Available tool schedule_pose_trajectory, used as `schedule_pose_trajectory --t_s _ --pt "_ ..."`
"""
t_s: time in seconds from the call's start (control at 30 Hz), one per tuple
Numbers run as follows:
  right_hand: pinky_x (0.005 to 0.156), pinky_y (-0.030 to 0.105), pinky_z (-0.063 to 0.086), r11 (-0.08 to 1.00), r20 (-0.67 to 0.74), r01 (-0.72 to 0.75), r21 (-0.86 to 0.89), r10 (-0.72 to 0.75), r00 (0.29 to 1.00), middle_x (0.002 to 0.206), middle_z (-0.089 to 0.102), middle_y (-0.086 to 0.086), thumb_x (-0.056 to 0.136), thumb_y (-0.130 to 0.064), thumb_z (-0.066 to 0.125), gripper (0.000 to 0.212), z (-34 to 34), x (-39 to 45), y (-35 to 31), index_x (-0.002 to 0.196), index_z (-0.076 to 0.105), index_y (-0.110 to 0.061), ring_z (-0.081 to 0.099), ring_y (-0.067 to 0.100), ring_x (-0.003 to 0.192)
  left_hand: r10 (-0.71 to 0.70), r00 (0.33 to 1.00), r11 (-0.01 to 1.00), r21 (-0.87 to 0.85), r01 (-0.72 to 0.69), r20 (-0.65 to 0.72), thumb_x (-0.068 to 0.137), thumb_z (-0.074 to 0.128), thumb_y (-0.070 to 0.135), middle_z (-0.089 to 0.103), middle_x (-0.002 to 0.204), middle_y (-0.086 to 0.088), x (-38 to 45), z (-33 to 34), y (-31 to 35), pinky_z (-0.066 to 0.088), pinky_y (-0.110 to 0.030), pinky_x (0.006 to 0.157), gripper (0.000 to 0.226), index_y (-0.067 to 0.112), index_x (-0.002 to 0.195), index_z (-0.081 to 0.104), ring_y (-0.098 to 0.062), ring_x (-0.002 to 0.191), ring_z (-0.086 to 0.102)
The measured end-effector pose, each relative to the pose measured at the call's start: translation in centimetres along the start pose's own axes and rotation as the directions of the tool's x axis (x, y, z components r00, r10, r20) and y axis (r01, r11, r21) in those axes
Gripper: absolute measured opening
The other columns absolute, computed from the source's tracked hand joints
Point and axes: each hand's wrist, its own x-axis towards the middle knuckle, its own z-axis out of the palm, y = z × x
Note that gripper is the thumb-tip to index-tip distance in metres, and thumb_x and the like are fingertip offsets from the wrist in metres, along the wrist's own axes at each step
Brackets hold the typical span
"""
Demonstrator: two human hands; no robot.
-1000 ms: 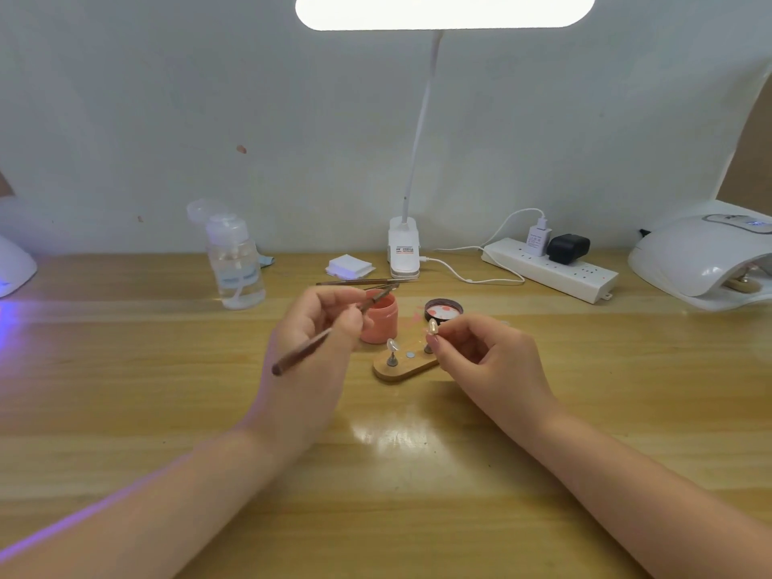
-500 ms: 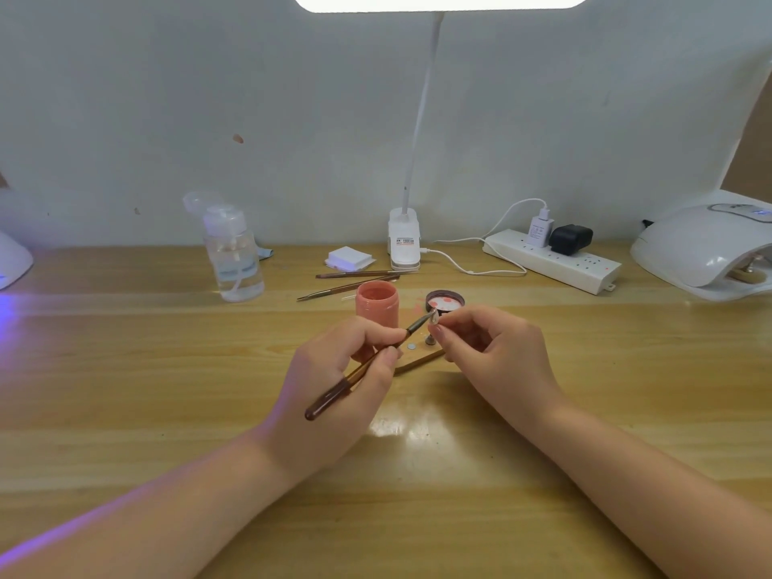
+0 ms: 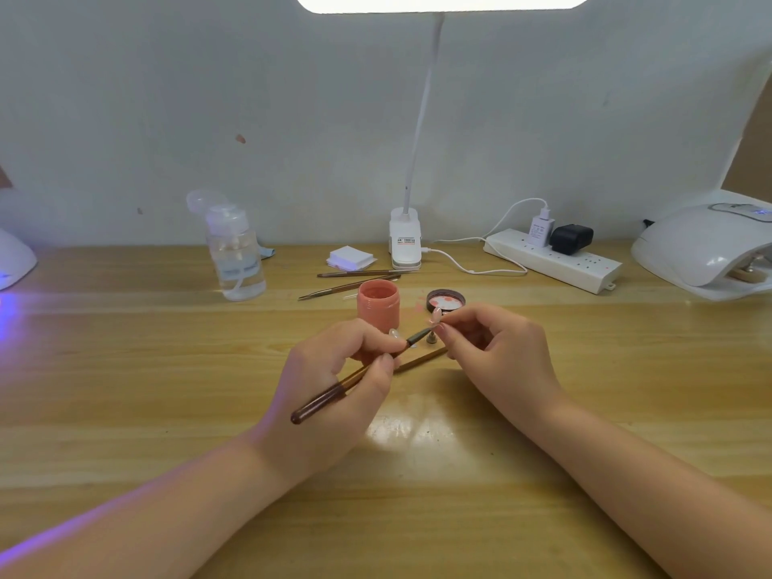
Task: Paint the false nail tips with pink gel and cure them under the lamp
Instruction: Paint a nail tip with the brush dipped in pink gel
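We see a false nail tip pinched at the fingertips of the right hand just above the wooden table, with the brush tip touching it. The left hand grips that brush like a pen. Just behind stand the open pink gel jar and its lid; the white curing lamp sits far right.

Wood, plastic and gloss around the fingers

The table is glossy varnished wood; the brush, held in the left hand's fingers, has a shiny dark handle; beyond the fingertips, a matt pink plastic jar and smooth white plastic curing lamp.
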Motion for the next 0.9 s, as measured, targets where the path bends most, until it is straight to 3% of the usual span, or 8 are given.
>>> schedule_pose_trajectory --t_s 0.17,0.27,0.43,0.57,0.77,0.9 --pt "0.066 0.027 0.054 1.0 -0.005 0.012 -0.001 -0.012 1.0 0.068 0.069 -0.006 0.082 -0.012 0.074 0.004 0.04 0.0 -0.05 0.086 0.075 -0.01 0.063 0.003 0.062 -0.016 1.0 0.999 0.047 0.017 -0.014 0.089 0.061 0.018 0.071 0.093 0.011 0.31 0.31 0.25 0.046 -0.013 0.079 0.02 0.023 0.106 0.069 -0.008 0.089 0.063" --pt "0.067 0.03 0.055 1.0 -0.008 0.022 -0.015 -0.022 1.0 0.068 0.069 -0.007 0.082 -0.01 0.074 0.005 0.01 0.01 -0.02 0.087 0.075 -0.01 0.064 0.005 0.062 -0.006 0.999 0.998 0.065 0.004 0.035 0.087 0.061 0.021 0.071 0.092 0.01 0.22 0.33 0.18 0.046 -0.016 0.08 0.017 0.021 0.101 0.07 -0.009 0.089 0.064" --pt "0.067 0.03 0.054 0.999 -0.012 0.026 -0.029 -0.027 1.0 0.068 0.069 -0.008 0.083 -0.013 0.073 0.004 -0.04 0.04 -0.01 0.086 0.075 -0.013 0.065 0.006 0.064 -0.011 1.0 0.999 0.032 0.012 -0.022 0.085 0.053 0.031 0.071 0.085 0.009 -0.08 -0.09 0.39 0.049 -0.024 0.074 0.019 0.024 0.095 0.068 -0.013 0.083 0.064" --pt "0.068 0.034 0.055 0.999 -0.007 0.039 -0.016 -0.039 0.999 0.071 0.07 -0.004 0.082 -0.011 0.073 0.005 0.03 -0.04 0.03 0.087 0.075 -0.012 0.066 0.008 0.065 -0.031 1.0 0.996 0.08 0.031 -0.003 0.088 0.061 0.022 0.07 0.093 0.014 0.22 0.38 0.45 0.045 -0.014 0.077 0.021 0.025 0.106 0.069 -0.012 0.089 0.063" --pt "0.069 0.038 0.055 1.0 0.008 0.02 -0.018 -0.02 1.0 0.071 0.071 -0.002 0.082 -0.013 0.074 0.003 0.18 0.06 0.31 0.085 0.075 -0.014 0.066 0.012 0.065 -0.013 1.0 0.999 0.052 0.014 -0.02 0.083 0.054 0.03 0.07 0.085 0.009 0.0 -0.17 0.26 0.044 -0.015 0.074 0.023 0.021 0.094 0.071 -0.012 0.081 0.061" --pt "0.07 0.039 0.055 1.0 0.01 0.019 -0.009 -0.019 1.0 0.071 0.071 -0.003 0.082 -0.013 0.074 0.004 0.26 0.07 0.36 0.086 0.075 -0.014 0.067 0.012 0.066 -0.056 0.998 0.997 0.05 0.057 -0.032 0.087 0.061 0.025 0.071 0.09 0.006 0.14 0.18 0.43 0.042 -0.012 0.075 0.02 0.023 0.104 0.071 -0.013 0.086 0.062"
